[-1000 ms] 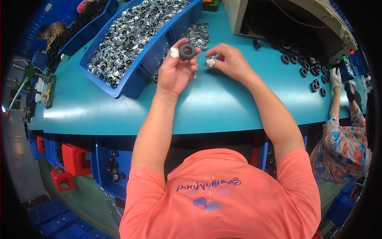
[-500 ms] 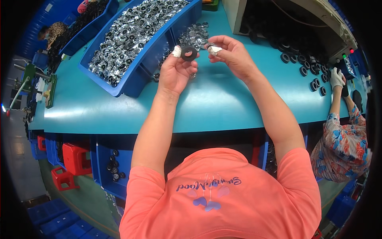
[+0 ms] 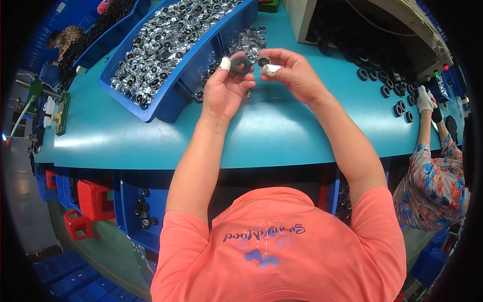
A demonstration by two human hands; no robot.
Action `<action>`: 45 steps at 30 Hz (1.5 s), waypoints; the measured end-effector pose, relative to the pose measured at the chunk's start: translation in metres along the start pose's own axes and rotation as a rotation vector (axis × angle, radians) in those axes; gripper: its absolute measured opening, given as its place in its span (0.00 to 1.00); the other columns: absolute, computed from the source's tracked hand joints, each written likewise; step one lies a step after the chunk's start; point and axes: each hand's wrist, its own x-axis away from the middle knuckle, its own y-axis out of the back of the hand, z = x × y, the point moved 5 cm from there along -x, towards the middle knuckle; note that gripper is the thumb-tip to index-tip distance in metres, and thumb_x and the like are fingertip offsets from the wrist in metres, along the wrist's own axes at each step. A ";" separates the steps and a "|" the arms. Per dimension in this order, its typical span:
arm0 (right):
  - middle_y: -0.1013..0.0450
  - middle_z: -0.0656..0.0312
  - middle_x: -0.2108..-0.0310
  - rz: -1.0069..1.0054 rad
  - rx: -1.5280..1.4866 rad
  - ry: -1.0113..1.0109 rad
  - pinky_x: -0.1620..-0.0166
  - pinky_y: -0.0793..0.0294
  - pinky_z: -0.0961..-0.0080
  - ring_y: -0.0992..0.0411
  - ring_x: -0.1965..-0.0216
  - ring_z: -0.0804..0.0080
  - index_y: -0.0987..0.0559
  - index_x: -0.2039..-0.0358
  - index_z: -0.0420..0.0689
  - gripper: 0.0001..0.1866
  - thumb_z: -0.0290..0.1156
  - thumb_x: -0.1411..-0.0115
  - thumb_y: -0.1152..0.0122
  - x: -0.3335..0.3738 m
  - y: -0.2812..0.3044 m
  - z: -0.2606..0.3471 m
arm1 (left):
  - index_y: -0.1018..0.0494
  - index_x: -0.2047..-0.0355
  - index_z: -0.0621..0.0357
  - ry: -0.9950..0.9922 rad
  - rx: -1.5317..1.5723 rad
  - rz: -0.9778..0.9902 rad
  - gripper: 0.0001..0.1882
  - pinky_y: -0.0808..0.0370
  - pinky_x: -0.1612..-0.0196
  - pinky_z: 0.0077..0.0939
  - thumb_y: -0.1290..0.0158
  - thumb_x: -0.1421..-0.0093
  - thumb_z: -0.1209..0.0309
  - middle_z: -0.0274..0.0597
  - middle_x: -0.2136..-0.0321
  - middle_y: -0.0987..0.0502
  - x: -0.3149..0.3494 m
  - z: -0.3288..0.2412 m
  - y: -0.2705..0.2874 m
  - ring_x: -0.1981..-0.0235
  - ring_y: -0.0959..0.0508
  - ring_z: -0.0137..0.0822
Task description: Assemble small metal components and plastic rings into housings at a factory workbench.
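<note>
Between the thumb and fingers of my left hand [image 3: 224, 93] is a black rubber ring [image 3: 240, 66], like a small tyre, its open centre showing. My right hand [image 3: 294, 75] pinches a small silver-and-black wheel hub [image 3: 263, 61] just right of the ring, a narrow gap apart. White tape wraps both thumbs. Both hands are raised over the blue-green table [image 3: 282, 136]. Loose shiny hubs [image 3: 251, 40] lie in a heap just beyond my hands, partly hidden by them.
A blue bin [image 3: 166, 100] full of silver hubs stands at left. Black rings [image 3: 387, 83] lie scattered at right before a pale machine housing [image 3: 302, 20]. A co-worker's gloved hand [image 3: 425, 99] is at far right. Red stools [image 3: 93, 199] and a blue tray [image 3: 131, 216] sit below the table edge.
The wheel hub in my right hand has turned and now shows its round face. My left hand with the rubber ring has shifted slightly right.
</note>
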 end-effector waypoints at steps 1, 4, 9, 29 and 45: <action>0.22 0.54 0.57 -0.008 0.000 -0.005 0.49 0.24 0.75 0.22 0.59 0.71 0.27 0.45 0.34 0.27 0.24 0.45 0.33 0.000 0.000 0.000 | 0.31 0.44 0.65 0.000 -0.001 -0.003 0.23 0.19 0.61 0.33 0.60 0.27 0.58 0.50 0.60 0.23 0.000 0.000 -0.001 0.65 0.21 0.38; 0.22 0.55 0.59 -0.036 0.031 -0.005 0.50 0.23 0.74 0.22 0.59 0.70 0.26 0.46 0.34 0.26 0.25 0.46 0.31 -0.002 0.005 -0.003 | 0.33 0.43 0.68 -0.009 -0.021 -0.033 0.23 0.19 0.59 0.31 0.63 0.28 0.63 0.55 0.59 0.23 0.001 -0.001 -0.002 0.65 0.21 0.37; 0.21 0.57 0.61 -0.028 0.092 0.056 0.53 0.21 0.74 0.22 0.60 0.71 0.24 0.50 0.35 0.23 0.26 0.46 0.30 -0.002 0.003 0.001 | 0.33 0.43 0.68 -0.025 -0.025 0.001 0.23 0.18 0.58 0.33 0.61 0.27 0.62 0.51 0.57 0.24 0.000 0.001 0.000 0.63 0.20 0.38; 0.26 0.62 0.68 -0.238 0.693 0.449 0.63 0.22 0.76 0.23 0.69 0.72 0.19 0.63 0.41 0.15 0.24 0.54 0.29 0.011 -0.015 0.012 | 0.30 0.43 0.65 -0.102 -0.525 0.001 0.21 0.19 0.55 0.30 0.52 0.29 0.62 0.42 0.56 0.22 0.007 0.007 -0.020 0.59 0.19 0.34; 0.24 0.58 0.53 -0.066 0.295 0.198 0.52 0.25 0.72 0.25 0.58 0.72 0.23 0.48 0.40 0.24 0.28 0.46 0.32 -0.001 -0.007 -0.001 | 0.31 0.46 0.63 -0.232 -0.622 -0.033 0.14 0.20 0.64 0.23 0.54 0.30 0.72 0.40 0.60 0.23 0.009 0.003 -0.028 0.65 0.22 0.26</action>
